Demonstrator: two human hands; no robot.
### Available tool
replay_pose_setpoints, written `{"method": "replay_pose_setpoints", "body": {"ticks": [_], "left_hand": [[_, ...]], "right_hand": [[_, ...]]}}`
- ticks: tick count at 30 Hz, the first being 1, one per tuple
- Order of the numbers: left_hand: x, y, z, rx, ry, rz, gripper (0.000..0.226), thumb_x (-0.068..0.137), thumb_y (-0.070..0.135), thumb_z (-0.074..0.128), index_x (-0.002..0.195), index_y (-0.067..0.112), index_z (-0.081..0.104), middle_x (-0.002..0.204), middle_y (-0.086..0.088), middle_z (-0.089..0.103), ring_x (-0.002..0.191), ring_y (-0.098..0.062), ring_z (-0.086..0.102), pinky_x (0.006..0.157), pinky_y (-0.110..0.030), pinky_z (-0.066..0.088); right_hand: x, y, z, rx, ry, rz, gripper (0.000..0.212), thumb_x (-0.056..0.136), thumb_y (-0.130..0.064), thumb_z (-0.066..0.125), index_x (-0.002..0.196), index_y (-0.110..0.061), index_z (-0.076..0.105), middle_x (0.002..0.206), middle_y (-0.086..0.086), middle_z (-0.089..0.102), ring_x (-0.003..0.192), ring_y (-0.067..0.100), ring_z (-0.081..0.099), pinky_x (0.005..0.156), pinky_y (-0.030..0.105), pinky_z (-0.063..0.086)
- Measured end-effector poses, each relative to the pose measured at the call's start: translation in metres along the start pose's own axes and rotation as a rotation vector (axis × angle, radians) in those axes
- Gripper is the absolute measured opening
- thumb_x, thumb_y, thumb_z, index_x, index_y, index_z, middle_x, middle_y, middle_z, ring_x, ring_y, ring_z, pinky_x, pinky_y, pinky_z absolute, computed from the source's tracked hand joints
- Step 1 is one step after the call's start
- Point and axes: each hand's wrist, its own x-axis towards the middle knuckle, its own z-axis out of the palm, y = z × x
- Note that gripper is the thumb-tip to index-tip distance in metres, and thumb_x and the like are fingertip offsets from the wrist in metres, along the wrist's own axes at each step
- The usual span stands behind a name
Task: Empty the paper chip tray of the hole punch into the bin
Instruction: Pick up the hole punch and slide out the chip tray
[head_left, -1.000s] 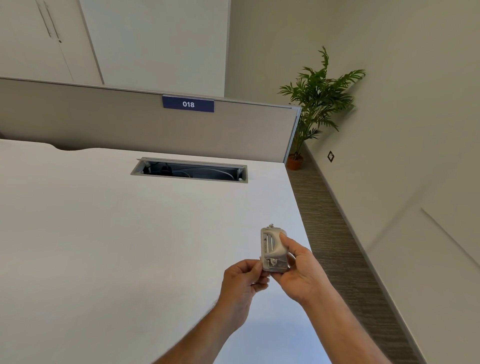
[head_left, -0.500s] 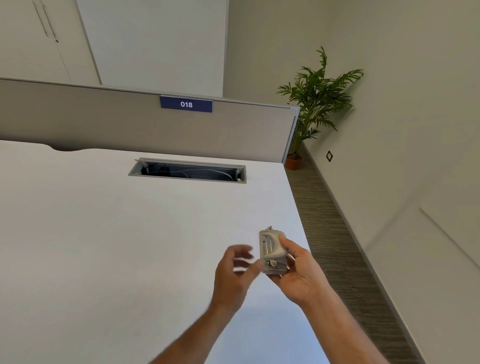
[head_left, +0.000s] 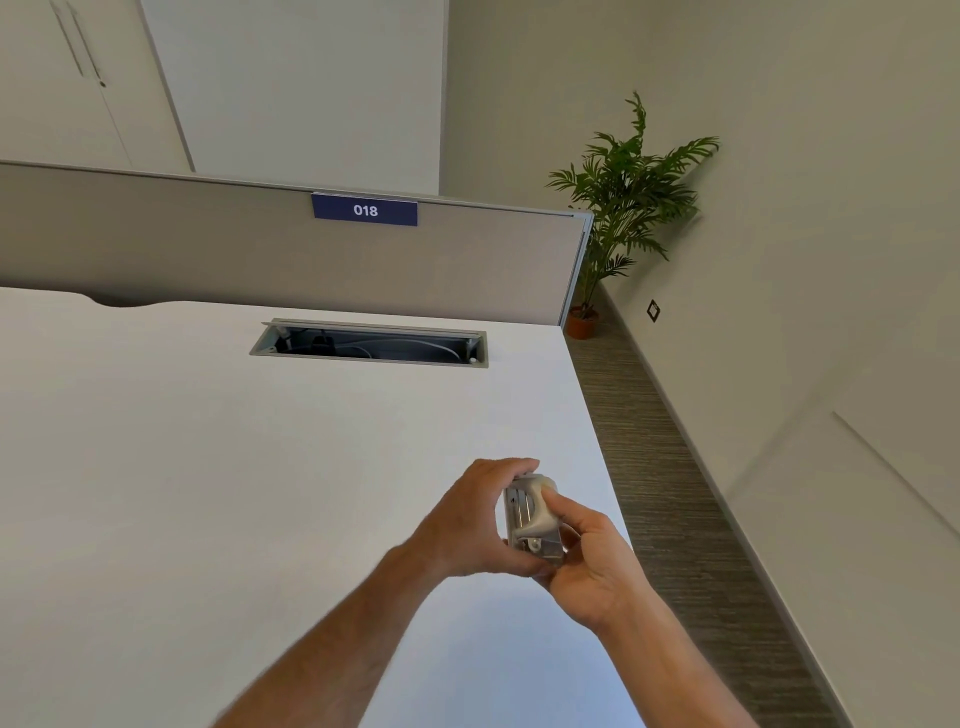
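Punch sits above the desk's right edge, pinched between my left hand and right hand; no bin visible, so I'd keep the tray shut until over one.

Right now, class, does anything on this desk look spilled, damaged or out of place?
Nothing stands out. No chips show on the white desk; the small grey hole punch sits between left hand and right hand. No bin shows.

A white desk fills the left and centre of the frame. Toward its far edge, a grey-rimmed cable slot is set into the top, with cables inside. The grey partition stands along the back edge.
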Motion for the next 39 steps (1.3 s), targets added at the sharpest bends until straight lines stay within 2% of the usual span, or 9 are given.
{"method": "replay_pose_setpoints", "body": {"ticks": [2,5,8,10,12,15,21,28,39], "left_hand": [[-0.001,0.0,0.001,-0.021,0.034,0.005,0.102,0.056,0.042,0.097,0.143,0.026,0.044,0.14,0.009,0.053,0.126,-0.005,0.046,0.101,-0.011,0.037],[-0.001,0.002,0.002,-0.026,0.061,0.005,0.102,0.056,0.043,0.097,0.142,0.026,0.045,0.138,0.01,0.054,0.124,-0.006,0.049,0.097,-0.007,0.037],[-0.002,0.005,0.004,-0.033,0.047,0.009,0.101,0.058,0.044,0.096,0.142,0.029,0.043,0.139,0.011,0.053,0.124,-0.005,0.048,0.093,-0.003,0.04],[-0.002,0.007,0.005,-0.058,0.032,0.003,0.1,0.057,0.041,0.096,0.142,0.03,0.044,0.138,0.01,0.053,0.123,-0.006,0.05,0.09,-0.012,0.051],[-0.003,0.008,0.006,-0.079,0.035,-0.01,0.1,0.056,0.04,0.097,0.141,0.03,0.045,0.136,0.01,0.054,0.121,-0.007,0.051,0.087,-0.013,0.054],[-0.002,0.006,0.005,-0.09,0.034,-0.021,0.101,0.055,0.042,0.097,0.142,0.03,0.045,0.137,0.012,0.054,0.121,-0.006,0.052,0.086,0.002,0.041],[-0.001,0.004,0.005,-0.101,0.032,-0.019,0.102,0.056,0.043,0.097,0.142,0.031,0.045,0.139,0.012,0.054,0.123,-0.006,0.051,0.087,0.003,0.039],[0.0,0.003,0.007,-0.114,0.059,0.008,0.101,0.056,0.044,0.097,0.142,0.031,0.045,0.139,0.013,0.054,0.124,-0.006,0.05,0.091,0.001,0.038],[0.0,-0.001,0.006,-0.172,0.105,0.045,0.099,0.056,0.044,0.097,0.141,0.031,0.047,0.138,0.016,0.055,0.127,-0.005,0.05,0.097,-0.004,0.04]], "right_hand": [[-0.002,-0.003,-0.001,0.013,-0.039,0.014,0.037,0.084,-0.019,0.073,0.116,-0.001,0.07,0.116,0.021,0.068,0.079,0.039,0.073,0.071,0.045,0.06],[0.002,-0.004,-0.006,0.095,-0.062,0.057,0.058,0.086,-0.035,0.07,0.135,-0.007,0.056,0.134,0.02,0.065,0.093,0.043,0.073,0.069,0.045,0.061],[0.008,-0.003,-0.006,0.116,-0.107,0.127,0.06,0.092,-0.056,0.058,0.132,-0.012,0.062,0.133,0.019,0.068,0.105,0.042,0.073,0.075,0.046,0.061],[0.012,-0.003,-0.004,0.106,-0.142,0.156,0.06,0.095,-0.061,0.048,0.129,-0.015,0.068,0.13,0.016,0.07,0.105,0.039,0.074,0.074,0.045,0.062],[0.018,-0.001,-0.004,0.114,-0.161,0.17,0.061,0.097,-0.058,0.047,0.13,-0.012,0.068,0.131,0.016,0.07,0.108,0.036,0.072,0.069,0.043,0.063],[0.023,0.0,-0.005,0.146,-0.168,0.192,0.055,0.098,-0.049,0.052,0.131,-0.007,0.066,0.114,0.017,0.074,0.095,0.03,0.072,0.061,0.037,0.063],[0.025,0.002,-0.005,0.174,-0.202,0.188,0.046,0.097,-0.043,0.057,0.123,-0.007,0.07,0.097,0.015,0.075,0.074,0.027,0.075,0.059,0.034,0.062],[0.025,0.001,-0.004,0.21,-0.219,0.178,0.045,0.097,-0.044,0.057,0.114,-0.005,0.072,0.094,0.015,0.075,0.074,0.027,0.074,0.062,0.033,0.062],[0.033,0.008,-0.006,0.191,-0.23,0.159,0.048,0.094,-0.042,0.061,0.124,-0.006,0.069,0.112,0.016,0.072,0.082,0.029,0.077,0.066,0.037,0.064]]}}
